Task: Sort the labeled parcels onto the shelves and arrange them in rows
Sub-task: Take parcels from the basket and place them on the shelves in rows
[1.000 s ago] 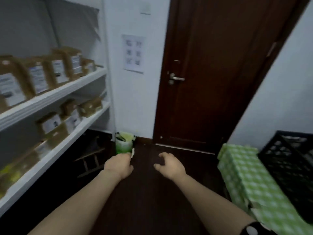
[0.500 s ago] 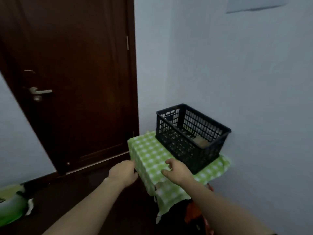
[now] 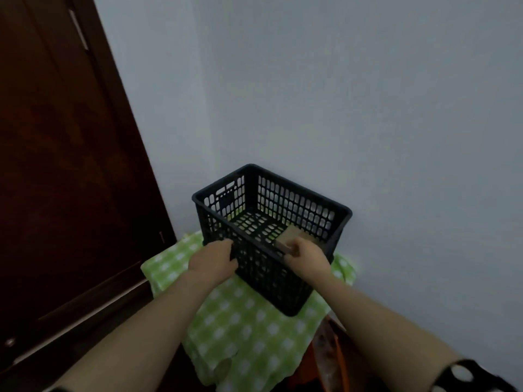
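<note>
A black perforated plastic crate (image 3: 300, 210) stands on a low table under a green checked cloth (image 3: 249, 329), close to the pale wall. Inside the crate at its near right lies a brown cardboard parcel (image 3: 288, 236). My right hand (image 3: 307, 257) reaches over the crate's near rim and its fingers curl round the parcel's near edge. My left hand (image 3: 215, 261) rests against the outside of the crate's near wall at the left, fingers at the rim. The shelves are out of view.
A dark brown wooden door (image 3: 65, 165) fills the left side. The pale wall (image 3: 339, 94) rises directly behind the crate. Something orange (image 3: 331, 360) shows under the cloth at the lower right. Dark floor lies at the lower left.
The view has turned right from the shelves and door to the crate. Both hands moved forward to the crate; the right one went over the rim and took hold of the parcel.
</note>
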A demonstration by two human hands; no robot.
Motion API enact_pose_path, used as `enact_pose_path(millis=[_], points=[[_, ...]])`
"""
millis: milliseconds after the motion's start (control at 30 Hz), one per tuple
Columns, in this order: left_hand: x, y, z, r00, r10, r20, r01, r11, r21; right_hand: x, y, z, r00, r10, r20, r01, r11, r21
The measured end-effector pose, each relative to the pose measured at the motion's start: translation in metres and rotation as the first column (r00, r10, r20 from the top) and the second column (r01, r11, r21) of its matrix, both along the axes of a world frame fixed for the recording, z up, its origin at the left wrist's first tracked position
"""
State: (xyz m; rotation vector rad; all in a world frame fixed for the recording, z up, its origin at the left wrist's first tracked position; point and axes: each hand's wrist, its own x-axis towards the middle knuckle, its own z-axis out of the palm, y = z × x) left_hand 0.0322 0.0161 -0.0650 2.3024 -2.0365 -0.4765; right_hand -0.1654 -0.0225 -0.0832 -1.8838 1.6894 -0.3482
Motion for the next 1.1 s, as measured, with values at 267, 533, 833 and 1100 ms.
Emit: enact_pose_path(millis=[267,533,833,1100], points=[[-0.001,-0.156,-0.012,0.989,-0.145,-0.026,0.146,0.987,0.069,-0.010,-0.137,-0.028,0.990,-0.107,-0.088,0.119,0.983,0.139],[-0.025,-0.274,-0.057,0.991,-0.133,-0.011,0.133,0.977,0.166,-0.017,-0.263,-0.110,0.970,-0.017,-0.244,0.101,0.936,0.336],[-0.028,-0.352,-0.129,0.997,-0.061,-0.056,0.076,0.945,0.319,-0.018,-0.325,-0.209,0.877,0.232,-0.421,0.034,0.844,0.536],[-0.019,-0.365,-0.160,0.998,0.003,-0.065,0.022,0.929,0.369,-0.019,-0.330,-0.250,0.730,0.353,-0.586,-0.039,0.877,0.480]])
